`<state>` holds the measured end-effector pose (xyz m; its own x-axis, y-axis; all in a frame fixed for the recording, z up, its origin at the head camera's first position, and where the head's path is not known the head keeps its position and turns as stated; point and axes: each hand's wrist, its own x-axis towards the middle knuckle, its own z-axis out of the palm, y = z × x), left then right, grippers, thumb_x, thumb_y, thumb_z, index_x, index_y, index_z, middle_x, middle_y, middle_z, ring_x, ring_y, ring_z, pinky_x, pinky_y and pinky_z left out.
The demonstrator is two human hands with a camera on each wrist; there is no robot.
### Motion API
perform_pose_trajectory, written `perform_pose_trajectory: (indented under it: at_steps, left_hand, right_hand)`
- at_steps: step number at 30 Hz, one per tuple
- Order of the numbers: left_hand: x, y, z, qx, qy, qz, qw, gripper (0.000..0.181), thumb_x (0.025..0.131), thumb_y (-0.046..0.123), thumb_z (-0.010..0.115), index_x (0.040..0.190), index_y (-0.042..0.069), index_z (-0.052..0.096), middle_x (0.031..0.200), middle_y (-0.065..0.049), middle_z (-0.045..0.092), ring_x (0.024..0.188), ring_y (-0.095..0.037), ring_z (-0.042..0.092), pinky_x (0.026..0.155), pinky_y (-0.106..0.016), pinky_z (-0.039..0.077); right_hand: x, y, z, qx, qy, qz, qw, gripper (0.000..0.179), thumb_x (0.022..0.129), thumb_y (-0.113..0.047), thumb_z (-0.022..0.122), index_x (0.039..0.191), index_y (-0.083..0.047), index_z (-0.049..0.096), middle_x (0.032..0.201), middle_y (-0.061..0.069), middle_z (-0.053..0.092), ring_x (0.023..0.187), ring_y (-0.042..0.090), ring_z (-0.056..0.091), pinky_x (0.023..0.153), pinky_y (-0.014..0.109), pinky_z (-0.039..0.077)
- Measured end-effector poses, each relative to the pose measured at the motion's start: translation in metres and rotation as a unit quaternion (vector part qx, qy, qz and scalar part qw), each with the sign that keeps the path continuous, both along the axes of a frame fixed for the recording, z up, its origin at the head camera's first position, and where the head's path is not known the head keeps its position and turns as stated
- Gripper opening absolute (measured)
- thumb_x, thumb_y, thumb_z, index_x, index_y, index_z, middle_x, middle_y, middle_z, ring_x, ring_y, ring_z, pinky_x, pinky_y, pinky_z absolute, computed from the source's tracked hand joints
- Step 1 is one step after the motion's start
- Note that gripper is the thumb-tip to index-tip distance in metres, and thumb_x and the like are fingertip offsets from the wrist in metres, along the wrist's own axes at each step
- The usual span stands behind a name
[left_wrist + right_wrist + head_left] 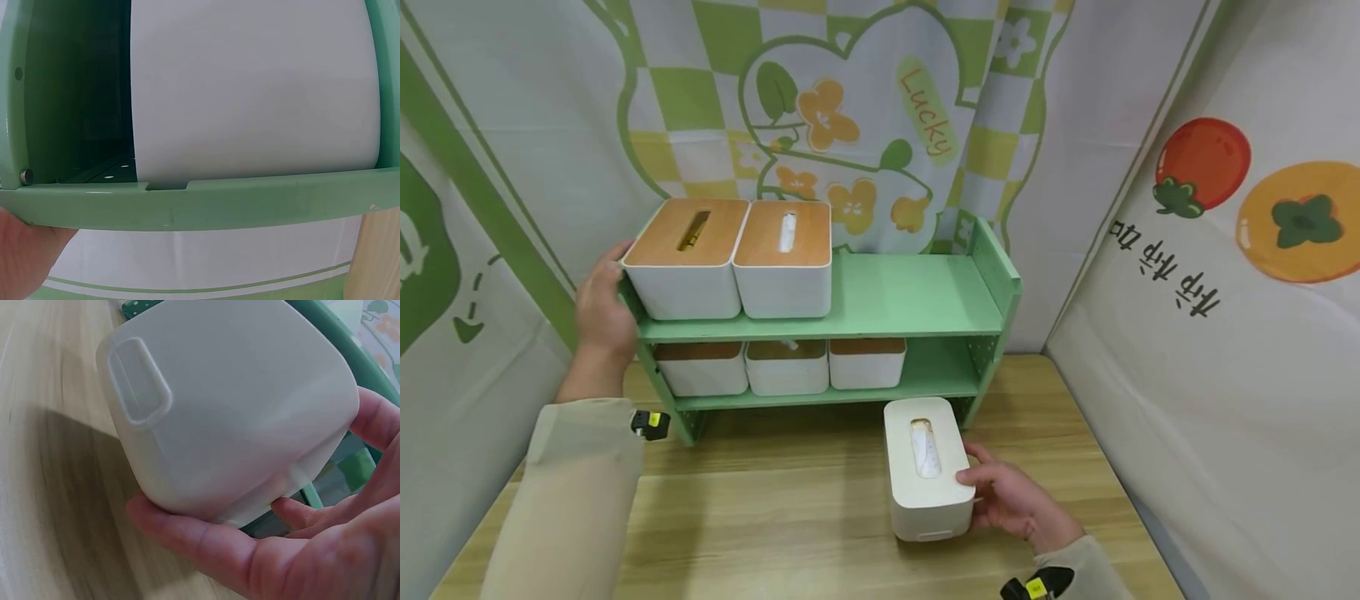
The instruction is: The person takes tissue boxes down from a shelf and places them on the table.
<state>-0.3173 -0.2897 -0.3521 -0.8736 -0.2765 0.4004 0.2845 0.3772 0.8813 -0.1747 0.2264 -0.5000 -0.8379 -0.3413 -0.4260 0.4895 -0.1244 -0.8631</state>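
My right hand [1018, 504] grips an all-white tissue box [936, 492] by its right side, thumb on the lid's edge. A white tissue shows in the lid's slot, and the box is in front of the shelf's right half. In the right wrist view, the fingers [212, 544] and thumb hold that box [250, 406] beside its end with a rounded recess. My left hand [606, 308] holds the left side of a green two-tier shelf [917, 292]. Only a bit of that hand [28, 253] appears in the left wrist view, at the shelf's edge.
On the top tier stand two white tissue boxes with wood-coloured lids, a wider one [688, 287] and a narrower one [782, 287]. The lower tier holds three smaller boxes: left [703, 371], middle [786, 371] and right [867, 367]. Printed cloth [880, 125] hangs behind the wooden table [760, 517].
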Motion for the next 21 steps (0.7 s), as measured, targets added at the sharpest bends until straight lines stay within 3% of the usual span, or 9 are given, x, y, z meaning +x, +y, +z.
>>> perform_pose_trajectory:
  at_steps: [11, 21]
  left_hand:
    - [0.0, 0.001, -0.001, 0.003, 0.004, 0.004, 1.0, 0.056, 0.106, 0.036, 0.016, 0.154, 0.023, 0.042, 0.157, 0.0, 0.037, 0.142, -0.014, 0.027, 0.114, -0.031, 0.016]
    - [-0.002, -0.001, -0.002, -0.005, 0.009, 0.008, 0.9999, 0.056, 0.105, 0.036, 0.016, 0.153, 0.025, 0.044, 0.156, 0.0, 0.039, 0.14, -0.013, 0.029, 0.114, -0.031, 0.017]
  right_hand:
    - [-0.002, 0.0, -0.011, 0.004, -0.016, -0.011, 0.9998, 0.089, 0.09, -0.015, 0.062, 0.158, -0.013, 0.004, 0.127, 0.039, 0.045, 0.104, 0.049, 0.057, 0.083, 0.064, 0.048]
    - [0.0, 0.001, -0.018, 0.022, -0.014, 0.001, 0.9997, 0.085, 0.092, -0.009, 0.059, 0.156, -0.008, 0.003, 0.113, 0.031, 0.059, 0.101, 0.049, 0.059, 0.08, 0.069, 0.047]
